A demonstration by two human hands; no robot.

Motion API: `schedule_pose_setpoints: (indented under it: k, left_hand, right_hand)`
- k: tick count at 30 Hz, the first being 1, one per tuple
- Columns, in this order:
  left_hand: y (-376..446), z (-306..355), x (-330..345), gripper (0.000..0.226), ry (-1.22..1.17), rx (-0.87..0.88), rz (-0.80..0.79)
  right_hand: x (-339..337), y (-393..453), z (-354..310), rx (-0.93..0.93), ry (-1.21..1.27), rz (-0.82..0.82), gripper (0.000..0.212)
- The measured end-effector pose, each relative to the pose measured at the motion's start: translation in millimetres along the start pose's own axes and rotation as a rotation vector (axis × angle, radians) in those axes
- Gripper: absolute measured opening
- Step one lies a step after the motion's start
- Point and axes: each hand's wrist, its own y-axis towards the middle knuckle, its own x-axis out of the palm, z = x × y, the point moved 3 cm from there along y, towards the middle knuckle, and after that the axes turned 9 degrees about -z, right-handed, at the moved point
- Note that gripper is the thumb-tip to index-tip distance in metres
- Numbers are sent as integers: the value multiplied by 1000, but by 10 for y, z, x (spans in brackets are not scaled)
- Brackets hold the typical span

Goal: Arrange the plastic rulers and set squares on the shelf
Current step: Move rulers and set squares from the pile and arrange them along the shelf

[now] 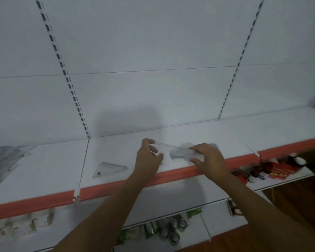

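A clear plastic ruler (173, 148) is held level just above the white shelf (225, 135) with the red front edge. My left hand (149, 159) pinches its left end, and my right hand (207, 157) pinches its right end. A clear set square (108, 169) lies flat on the shelf to the left of my hands. Under the ruler a greyish transparent piece (176, 155) lies on the shelf, partly hidden by my right hand.
Crumpled clear plastic wrapping (4, 160) lies at the shelf's far left. Lower shelves hold green-labelled batteries (167, 228) and red packets (280, 170) at the right. A white back panel with slotted uprights (69, 84) rises behind the shelf.
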Motion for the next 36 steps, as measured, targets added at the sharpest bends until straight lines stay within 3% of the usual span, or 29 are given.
schedule_pose_setpoints:
  k: [4, 9, 16, 20, 28, 36]
  left_hand:
    - [16, 192, 390, 60, 169, 192, -114]
    - [-5, 412, 851, 39, 327, 348, -228]
    - [-274, 712, 1513, 30, 251, 470, -443]
    - [-473, 810, 1805, 33, 255, 506, -488]
    - [-493, 1084, 2317, 37, 254, 507, -496]
    - [-276, 1221, 2664, 39, 346, 419, -381]
  right_hand:
    - [-292, -326, 324, 116, -62, 47, 35]
    - [-648, -807, 531, 279, -190, 119, 34]
    - [-1031, -1588, 583, 580, -357, 241, 35]
    - [-1109, -1941, 675, 701, -341, 265, 36]
    - [-1372, -2125, 1116, 731, -337, 269, 34]
    - [-1623, -1805, 1675, 566, -299, 226, 40]
